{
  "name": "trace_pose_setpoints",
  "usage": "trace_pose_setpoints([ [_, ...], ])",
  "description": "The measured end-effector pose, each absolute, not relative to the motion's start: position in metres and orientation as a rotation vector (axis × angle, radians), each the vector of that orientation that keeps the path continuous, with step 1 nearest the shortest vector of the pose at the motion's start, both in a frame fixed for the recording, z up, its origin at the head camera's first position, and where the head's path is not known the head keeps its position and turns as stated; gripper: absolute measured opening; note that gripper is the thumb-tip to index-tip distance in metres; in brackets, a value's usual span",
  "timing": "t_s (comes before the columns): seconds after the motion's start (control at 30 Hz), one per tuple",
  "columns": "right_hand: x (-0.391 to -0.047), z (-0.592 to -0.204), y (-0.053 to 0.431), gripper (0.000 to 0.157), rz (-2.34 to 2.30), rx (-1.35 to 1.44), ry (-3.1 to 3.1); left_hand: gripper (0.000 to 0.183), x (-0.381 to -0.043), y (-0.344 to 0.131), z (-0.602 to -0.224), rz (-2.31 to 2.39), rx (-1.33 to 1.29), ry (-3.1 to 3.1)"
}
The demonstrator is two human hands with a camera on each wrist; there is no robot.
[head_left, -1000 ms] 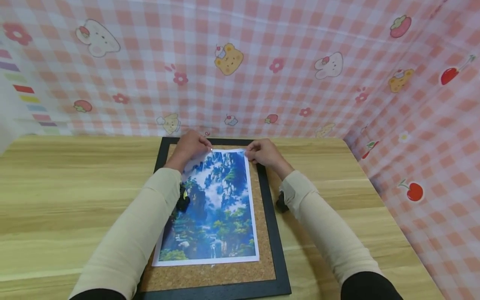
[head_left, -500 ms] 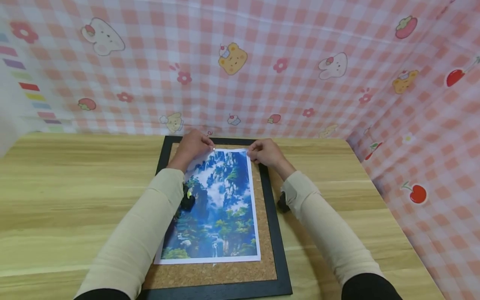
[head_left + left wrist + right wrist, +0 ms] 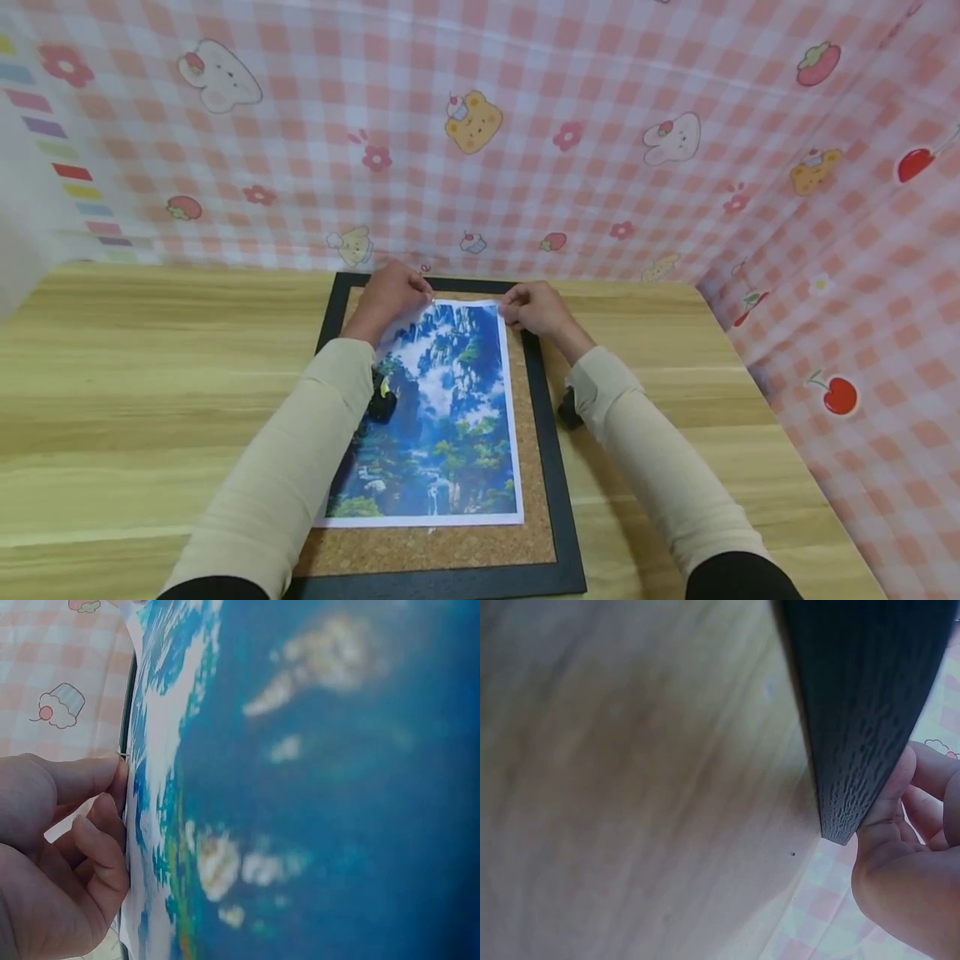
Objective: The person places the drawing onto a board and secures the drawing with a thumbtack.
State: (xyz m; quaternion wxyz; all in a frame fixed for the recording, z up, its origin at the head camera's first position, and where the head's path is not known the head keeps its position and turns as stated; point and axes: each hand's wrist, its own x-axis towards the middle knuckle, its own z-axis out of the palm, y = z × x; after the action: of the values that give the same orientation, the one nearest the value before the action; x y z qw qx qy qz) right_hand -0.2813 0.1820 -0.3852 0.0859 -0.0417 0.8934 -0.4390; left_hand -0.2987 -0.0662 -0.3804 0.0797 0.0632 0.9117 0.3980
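Note:
A landscape print (image 3: 442, 417) with white borders lies on a cork board (image 3: 420, 550) in a black frame (image 3: 555, 483). Its top edge is met by both hands. At the upper left part, my left hand (image 3: 390, 296) pinches a small pin between thumb and forefinger; the thin metal pin (image 3: 123, 754) shows at the fingertips in the left wrist view. The print's top left corner is hidden behind this hand. My right hand (image 3: 536, 308) pinches the top right corner of the print. In the right wrist view the right hand (image 3: 907, 847) is beyond the black frame edge.
The board rests on a light wooden table (image 3: 165, 400), close to a pink checked cloth (image 3: 420, 192) hanging behind. Another stretch of that cloth (image 3: 892, 317) closes off the right side. A tiny white bit (image 3: 431, 531) lies below the print's bottom edge.
The head view has turned slightly, so everything sits a little further right. Both hands keep their places at the top of the print.

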Motion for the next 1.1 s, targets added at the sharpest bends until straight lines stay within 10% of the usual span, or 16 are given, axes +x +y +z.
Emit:
trace_pose_setpoints([
  [1.1, -0.2822, -0.3873, 0.183, 0.013, -1.349, -0.138, 2.649, 0.016, -0.2991, -0.0689, -0.3781, 1.094, 0.156, 2.721],
])
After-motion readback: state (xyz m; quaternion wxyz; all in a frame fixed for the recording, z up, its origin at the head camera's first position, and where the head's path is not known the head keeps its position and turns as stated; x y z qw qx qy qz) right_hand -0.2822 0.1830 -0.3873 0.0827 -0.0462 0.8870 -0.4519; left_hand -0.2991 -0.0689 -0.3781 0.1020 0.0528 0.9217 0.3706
